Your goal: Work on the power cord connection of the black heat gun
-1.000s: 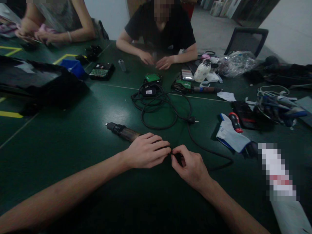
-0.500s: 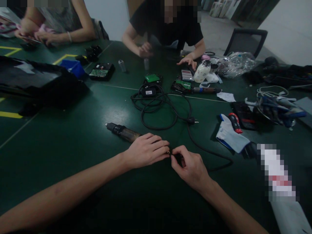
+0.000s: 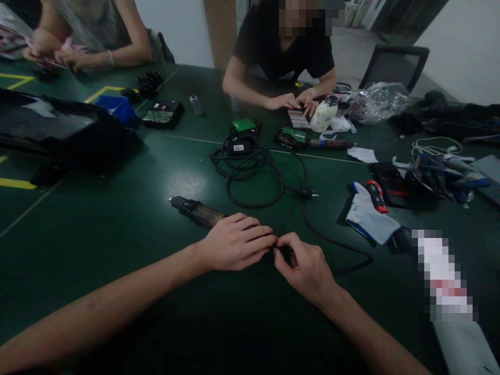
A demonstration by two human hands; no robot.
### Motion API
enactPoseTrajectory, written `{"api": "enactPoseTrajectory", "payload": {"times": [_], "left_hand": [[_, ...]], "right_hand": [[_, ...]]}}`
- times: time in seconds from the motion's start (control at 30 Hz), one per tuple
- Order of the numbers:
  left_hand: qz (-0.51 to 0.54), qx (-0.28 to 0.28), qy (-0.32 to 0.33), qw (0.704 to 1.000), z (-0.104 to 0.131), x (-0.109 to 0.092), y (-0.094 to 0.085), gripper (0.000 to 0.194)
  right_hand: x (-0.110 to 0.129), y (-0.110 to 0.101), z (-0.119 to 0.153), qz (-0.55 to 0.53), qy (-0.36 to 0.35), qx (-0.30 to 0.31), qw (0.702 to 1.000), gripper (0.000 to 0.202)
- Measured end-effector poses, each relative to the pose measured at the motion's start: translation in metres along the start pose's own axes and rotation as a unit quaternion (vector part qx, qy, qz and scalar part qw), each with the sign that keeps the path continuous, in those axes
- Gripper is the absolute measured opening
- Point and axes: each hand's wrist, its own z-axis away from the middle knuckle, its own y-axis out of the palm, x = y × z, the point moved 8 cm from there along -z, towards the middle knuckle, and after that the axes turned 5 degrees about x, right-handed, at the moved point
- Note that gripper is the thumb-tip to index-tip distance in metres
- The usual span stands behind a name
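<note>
An electric screwdriver lies on the green table, its bit end pointing left. My left hand is closed over its rear part, palm down, and covers that end. My right hand is closed in a pinch just to the right, its fingertips touching or nearly touching those of the left. A black power cord runs into the right hand, which grips its end. The small connection between the fingertips is mostly hidden.
The cord's adapter and plug lie ahead in loose loops. A glove and a red-black handle are at right. Opened devices with green boards stand farther off. Two people sit opposite; one person's hands touch a device.
My left fingers have shifted slightly right, covering the small brass-coloured end that showed between my hands. Across the table, the person in black has moved right and brought both hands together.
</note>
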Motion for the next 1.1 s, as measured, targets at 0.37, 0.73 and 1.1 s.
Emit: {"api": "enactPoseTrajectory", "payload": {"times": [0.37,0.73,1.1], "left_hand": [[0.007,-0.005,-0.008,1.0,0.0,0.0011,-0.0001,0.03],[0.012,-0.015,-0.016,1.0,-0.002,0.0009,-0.0029,0.027],[-0.017,-0.005,-0.005,1.0,-0.0017,0.0005,-0.0014,0.029]], "right_hand": [[0.0018,-0.0011,0.0,-0.003,-0.001,0.004,1.0,0.006],[0.0016,-0.0016,-0.0001,0.005,-0.002,-0.004,1.0,0.006],[0.001,-0.0008,0.0003,0.009,-0.002,-0.008,1.0,0.007]]}}
